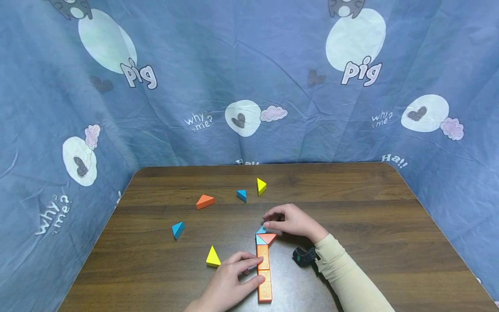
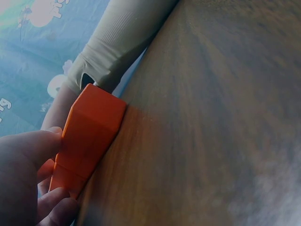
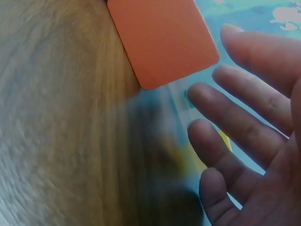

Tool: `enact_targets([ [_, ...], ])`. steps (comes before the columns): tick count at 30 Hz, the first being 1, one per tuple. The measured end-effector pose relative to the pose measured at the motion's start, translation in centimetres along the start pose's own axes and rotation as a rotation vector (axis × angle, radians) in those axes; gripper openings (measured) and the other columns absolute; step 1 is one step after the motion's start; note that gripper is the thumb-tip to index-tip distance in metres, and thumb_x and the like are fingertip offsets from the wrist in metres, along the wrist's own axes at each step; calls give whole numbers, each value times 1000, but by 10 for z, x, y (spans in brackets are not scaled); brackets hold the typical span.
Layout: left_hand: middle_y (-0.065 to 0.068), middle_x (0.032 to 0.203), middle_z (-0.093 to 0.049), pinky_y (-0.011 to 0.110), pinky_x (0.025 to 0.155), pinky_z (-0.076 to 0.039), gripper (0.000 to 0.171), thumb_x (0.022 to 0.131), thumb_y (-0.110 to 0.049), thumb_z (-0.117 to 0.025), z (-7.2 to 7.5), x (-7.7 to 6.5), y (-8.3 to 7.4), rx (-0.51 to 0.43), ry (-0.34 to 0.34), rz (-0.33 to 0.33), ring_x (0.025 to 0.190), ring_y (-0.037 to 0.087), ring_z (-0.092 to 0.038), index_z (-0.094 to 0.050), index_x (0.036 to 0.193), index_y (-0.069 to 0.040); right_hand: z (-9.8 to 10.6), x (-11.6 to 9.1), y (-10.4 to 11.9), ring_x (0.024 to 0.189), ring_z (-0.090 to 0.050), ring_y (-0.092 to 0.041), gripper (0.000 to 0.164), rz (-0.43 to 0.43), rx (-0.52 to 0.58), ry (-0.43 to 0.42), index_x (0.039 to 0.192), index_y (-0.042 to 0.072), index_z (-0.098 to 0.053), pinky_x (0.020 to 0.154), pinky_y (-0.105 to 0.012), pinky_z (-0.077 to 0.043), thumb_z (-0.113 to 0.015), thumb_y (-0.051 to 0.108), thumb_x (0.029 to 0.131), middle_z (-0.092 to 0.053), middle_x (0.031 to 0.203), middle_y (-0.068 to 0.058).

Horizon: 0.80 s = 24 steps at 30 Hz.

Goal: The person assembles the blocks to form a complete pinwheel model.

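Observation:
Two orange rectangular blocks (image 1: 264, 286) lie end to end in a column. My left hand (image 1: 230, 277) rests its index finger and thumb on them from the left; in the left wrist view its fingertips touch the orange block (image 2: 89, 132). Above the column, a pale blue triangular block (image 1: 259, 239) and an orange triangular block (image 1: 267, 238) sit side by side. Another blue triangular block (image 1: 260, 230) tops them, partly hidden by my right hand (image 1: 292, 220), whose thumb is at its edge. The right wrist view shows loosely bent, spread fingers near an orange face (image 3: 164, 42).
Loose triangular blocks lie left and behind: yellow (image 1: 213, 257), blue (image 1: 177, 230), orange (image 1: 205, 201), small blue (image 1: 241, 195) and yellow (image 1: 261, 186). A black strap-like device (image 1: 304, 256) is at the right wrist. A blue printed cloth (image 1: 249, 78) hangs behind the wooden table (image 1: 351, 190).

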<state>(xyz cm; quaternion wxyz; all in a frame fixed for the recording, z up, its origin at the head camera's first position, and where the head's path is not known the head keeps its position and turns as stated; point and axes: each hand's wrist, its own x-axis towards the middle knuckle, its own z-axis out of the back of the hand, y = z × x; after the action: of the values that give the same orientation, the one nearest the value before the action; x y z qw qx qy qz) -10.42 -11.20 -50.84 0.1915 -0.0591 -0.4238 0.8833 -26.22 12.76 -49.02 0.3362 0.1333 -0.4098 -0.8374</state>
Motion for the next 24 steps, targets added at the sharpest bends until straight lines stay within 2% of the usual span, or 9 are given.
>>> enact_targets([
  [10, -14, 118, -57, 23, 75, -50, 48, 90, -59, -62, -2, 1, 2, 10, -6, 0, 89, 0, -55, -66, 129, -33, 21, 13, -7, 88, -64, -5, 40, 23, -60, -73, 117, 12, -73, 78, -30, -52, -72, 42, 90, -70, 100, 13],
  [17, -19, 116, -56, 23, 77, -49, 49, 88, -63, -63, -3, 1, 0, 11, 7, 50, 91, 0, -54, -66, 129, -36, 41, 26, -15, 92, -63, -8, 45, 9, -91, -100, 122, 10, -70, 80, -33, -52, -72, 42, 90, -70, 112, 4],
  [24, -15, 116, -57, 24, 76, -49, 49, 90, -60, -63, -2, 0, 0, 12, -14, 4, 90, 1, -55, -67, 128, -31, 52, 41, -24, 91, -63, -9, 43, 23, -97, -120, 122, 12, -70, 80, -34, -52, -74, 40, 89, -69, 113, 4],
])
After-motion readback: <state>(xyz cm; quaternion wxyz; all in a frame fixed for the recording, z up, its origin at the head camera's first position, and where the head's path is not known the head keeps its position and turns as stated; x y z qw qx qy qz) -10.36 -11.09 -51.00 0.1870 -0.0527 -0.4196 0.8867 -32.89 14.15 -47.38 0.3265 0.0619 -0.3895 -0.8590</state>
